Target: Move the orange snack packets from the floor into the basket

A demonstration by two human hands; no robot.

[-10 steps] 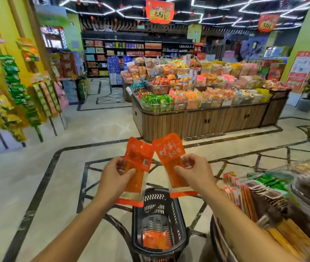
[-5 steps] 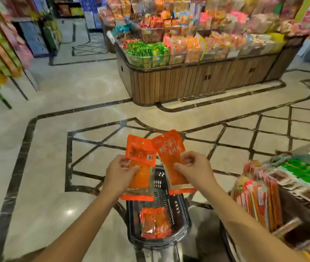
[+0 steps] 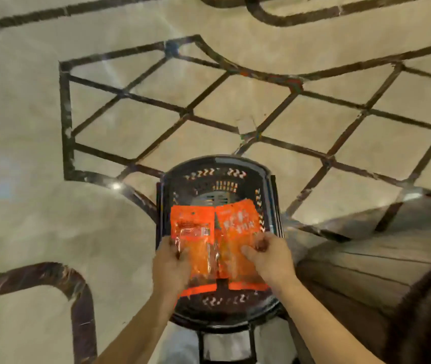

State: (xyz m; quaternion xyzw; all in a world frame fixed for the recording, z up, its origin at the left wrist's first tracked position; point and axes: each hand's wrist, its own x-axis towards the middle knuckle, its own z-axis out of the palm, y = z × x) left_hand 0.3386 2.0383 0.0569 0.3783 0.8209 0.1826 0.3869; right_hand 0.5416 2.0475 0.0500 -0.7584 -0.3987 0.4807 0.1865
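A black plastic basket (image 3: 215, 166) stands on the floor right below me. My left hand (image 3: 169, 266) grips one orange snack packet (image 3: 196, 232) by its left edge. My right hand (image 3: 269, 258) pinches a second orange snack packet (image 3: 238, 232) by its right edge. Both packets hang side by side, flat, just over the basket's opening and cover most of its inside. Whatever lies in the basket under them is hidden.
Pale marble floor (image 3: 301, 132) with dark inlaid lines spreads ahead and to the left. A wooden display stand (image 3: 366, 258) fills the lower right, close to the basket. The basket's handle frame (image 3: 224, 342) shows near the bottom edge.
My view has tipped down from the shop to the floor. Both hands have lowered the two packets from chest height to just above the basket.
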